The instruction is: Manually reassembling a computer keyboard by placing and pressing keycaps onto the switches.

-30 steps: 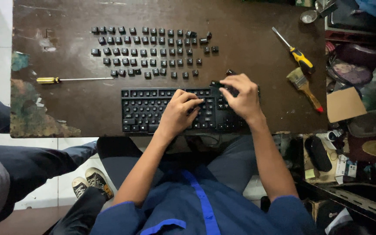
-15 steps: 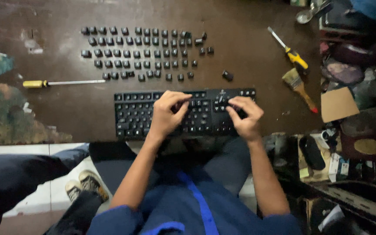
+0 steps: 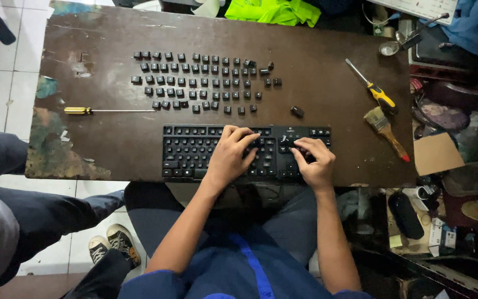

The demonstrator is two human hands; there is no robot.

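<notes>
Two hands, left hand [image 3: 232,156] flat and empty, right hand [image 3: 313,161] newly pinching, press onto the black keyboard [image 3: 189,152]; one loose keycap [image 3: 297,111] now lies apart.

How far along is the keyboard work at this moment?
Done: many black keycaps lie in rows on the brown table, one stray keycap apart. In hand: the left hand and right hand rest on the black keyboard. Left: most keys remain seated.

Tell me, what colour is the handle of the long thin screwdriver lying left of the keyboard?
Yellow: the screwdriver has a yellow handle, seen in the head view.
</notes>
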